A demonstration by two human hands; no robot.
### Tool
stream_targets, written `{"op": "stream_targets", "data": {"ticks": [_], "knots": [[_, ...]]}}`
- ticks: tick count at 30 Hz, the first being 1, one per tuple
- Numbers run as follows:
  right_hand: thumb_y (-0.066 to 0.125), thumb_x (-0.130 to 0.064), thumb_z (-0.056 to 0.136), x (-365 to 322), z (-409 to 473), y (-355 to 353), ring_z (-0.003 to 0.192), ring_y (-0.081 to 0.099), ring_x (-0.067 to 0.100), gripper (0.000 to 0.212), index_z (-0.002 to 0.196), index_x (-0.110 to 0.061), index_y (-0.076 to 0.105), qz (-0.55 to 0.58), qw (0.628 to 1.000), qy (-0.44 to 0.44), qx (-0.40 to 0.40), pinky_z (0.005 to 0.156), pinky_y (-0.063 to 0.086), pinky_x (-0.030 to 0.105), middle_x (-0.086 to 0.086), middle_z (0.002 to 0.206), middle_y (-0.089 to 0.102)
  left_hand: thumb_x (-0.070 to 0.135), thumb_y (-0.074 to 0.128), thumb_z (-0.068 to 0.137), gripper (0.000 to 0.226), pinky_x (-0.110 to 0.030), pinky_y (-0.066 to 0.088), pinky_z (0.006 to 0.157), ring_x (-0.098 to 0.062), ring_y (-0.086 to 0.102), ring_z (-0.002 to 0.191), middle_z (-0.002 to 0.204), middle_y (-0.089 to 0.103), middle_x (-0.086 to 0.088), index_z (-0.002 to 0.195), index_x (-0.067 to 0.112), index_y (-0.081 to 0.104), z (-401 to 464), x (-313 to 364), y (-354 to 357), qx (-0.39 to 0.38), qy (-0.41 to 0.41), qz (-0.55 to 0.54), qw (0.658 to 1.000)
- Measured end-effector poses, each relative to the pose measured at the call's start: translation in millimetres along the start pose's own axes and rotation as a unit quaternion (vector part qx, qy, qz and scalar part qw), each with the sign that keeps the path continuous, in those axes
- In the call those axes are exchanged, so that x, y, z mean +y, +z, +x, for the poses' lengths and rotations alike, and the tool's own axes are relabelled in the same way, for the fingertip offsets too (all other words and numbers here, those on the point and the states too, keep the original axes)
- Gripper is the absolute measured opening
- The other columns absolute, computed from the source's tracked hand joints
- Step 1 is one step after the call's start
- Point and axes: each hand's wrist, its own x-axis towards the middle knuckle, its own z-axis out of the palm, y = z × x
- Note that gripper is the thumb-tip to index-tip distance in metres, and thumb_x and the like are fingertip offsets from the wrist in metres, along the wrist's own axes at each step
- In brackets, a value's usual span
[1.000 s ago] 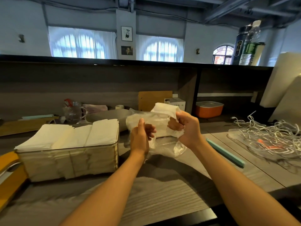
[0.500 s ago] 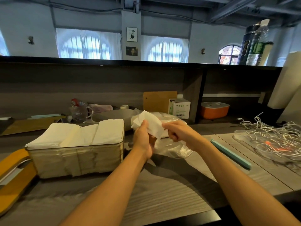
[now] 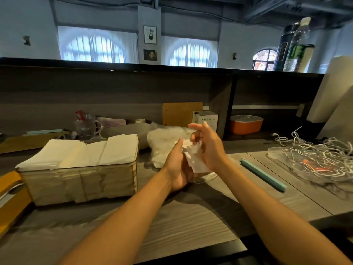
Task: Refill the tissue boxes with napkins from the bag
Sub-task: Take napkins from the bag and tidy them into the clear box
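napkins [image 3: 194,159] sit bunched between my two hands, just above the surface and in front of the plastic bag [image 3: 166,144]. my left hand [image 3: 176,165] is under and left of the wad, palm turned in, fingers curled round it. my right hand [image 3: 207,148] grasps it from the right; thumb and forefinger look lifted, the rest is blurred. tissue box [image 3: 80,182] lies well to my left, long axis running left to right, already heaped above the rim with white sheets. left hand is the nearer one, so i judge the carry goes leftward. a teal strip [image 3: 263,175] lies to my right.
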Motion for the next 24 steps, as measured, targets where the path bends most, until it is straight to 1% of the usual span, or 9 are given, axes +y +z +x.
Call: {"op": "stream_targets", "data": {"ticks": [3, 5, 7, 9, 12, 15, 17, 21, 24], "knots": [[0.029, -0.036, 0.107, 5, -1, 5, 0.088, 0.06, 0.014, 0.045, 0.12, -0.013, 0.065, -0.103, 0.995, 0.001, 0.005, 0.079, 0.045, 0.026, 0.003, 0.087, 0.065, 0.059, 0.036, 0.1, 0.05, -0.047, 0.052, 0.098, -0.029, 0.067, 0.111, 0.118, 0.072, -0.01, 0.127, 0.026, 0.063, -1, 0, 3, 0.012, 0.024, 0.023, 0.999], [0.03, -0.032, 0.107, 4, 0, 2, 0.097, 0.06, 0.013, 0.041, 0.125, -0.014, 0.062, -0.161, 0.987, -0.006, -0.002, 0.076, 0.045, 0.024, 0.001, 0.096, 0.066, 0.051, 0.045, 0.1, 0.038, -0.043, 0.057, 0.09, -0.029, 0.069, 0.105, 0.115, 0.072, -0.01, 0.124, 0.027, 0.063, 0, 3, 4, 0.047, 0.038, 0.023, 0.998], [0.035, -0.029, 0.106, 4, 2, -1, 0.102, 0.059, 0.009, 0.035, 0.127, -0.018, 0.06, -0.181, 0.983, 0.003, -0.027, 0.076, 0.046, 0.022, -0.003, 0.107, 0.065, 0.04, 0.057, 0.098, 0.033, -0.038, 0.059, 0.08, -0.028, 0.068, 0.102, 0.114, 0.07, -0.008, 0.126, 0.023, 0.061, 3, 4, 1, 0.095, 0.06, 0.039, 0.993], [0.041, -0.025, 0.104, 5, 2, -1, 0.103, 0.056, 0.003, 0.03, 0.124, -0.022, 0.062, -0.175, 0.983, 0.028, -0.043, 0.078, 0.046, 0.02, -0.009, 0.113, 0.062, 0.026, 0.065, 0.095, 0.037, -0.036, 0.059, 0.072, -0.025, 0.069, 0.097, 0.111, 0.07, -0.008, 0.129, 0.014, 0.058, 5, 4, -1, 0.124, 0.074, 0.033, 0.989], [0.05, -0.022, 0.1, 5, 3, 0, 0.092, 0.06, 0.012, 0.021, 0.112, -0.018, 0.068, -0.22, 0.974, 0.043, -0.045, 0.079, 0.048, 0.028, -0.002, 0.101, 0.064, 0.018, 0.068, 0.093, 0.044, -0.037, 0.056, 0.077, -0.023, 0.065, 0.096, 0.111, 0.066, -0.007, 0.132, 0.012, 0.049, 9, 5, -5, 0.187, 0.1, 0.023, 0.977], [0.061, -0.026, 0.094, 5, 5, -3, 0.089, 0.064, 0.023, 0.016, 0.1, -0.015, 0.071, -0.269, 0.962, 0.024, -0.045, 0.081, 0.054, 0.035, 0.005, 0.09, 0.068, 0.022, 0.069, 0.092, 0.053, -0.04, 0.053, 0.083, -0.024, 0.059, 0.107, 0.122, 0.06, -0.005, 0.138, 0.016, 0.043, 15, 6, -14, 0.225, 0.142, 0.096, 0.959], [0.067, -0.029, 0.091, 7, 7, -5, 0.087, 0.067, 0.021, 0.016, 0.098, -0.017, 0.074, -0.281, 0.959, 0.008, -0.023, 0.082, 0.056, 0.039, 0.003, 0.088, 0.071, 0.024, 0.067, 0.093, 0.05, -0.039, 0.054, 0.085, -0.024, 0.059, 0.108, 0.121, 0.061, -0.004, 0.137, 0.014, 0.047, 15, 5, -17, 0.225, 0.148, 0.135, 0.953], [0.072, -0.02, 0.088, 8, 9, -9, 0.077, 0.068, 0.009, 0.021, 0.108, -0.016, 0.073, -0.289, 0.956, -0.036, 0.026, 0.074, 0.057, 0.027, -0.005, 0.081, 0.072, 0.026, 0.058, 0.099, 0.038, -0.048, 0.052, 0.098, -0.026, 0.059, 0.113, 0.126, 0.062, -0.005, 0.135, 0.015, 0.05, 16, 3, -15, 0.217, 0.143, 0.129, 0.957], [0.075, -0.02, 0.085, 7, 8, -8, 0.072, 0.068, 0.011, 0.018, 0.103, -0.017, 0.072, -0.302, 0.952, -0.049, 0.018, 0.066, 0.057, 0.023, -0.002, 0.08, 0.072, 0.026, 0.054, 0.102, 0.036, -0.04, 0.05, 0.093, -0.023, 0.055, 0.112, 0.124, 0.058, -0.002, 0.135, 0.016, 0.047, 15, 3, -13, 0.211, 0.142, 0.115, 0.96]]}}
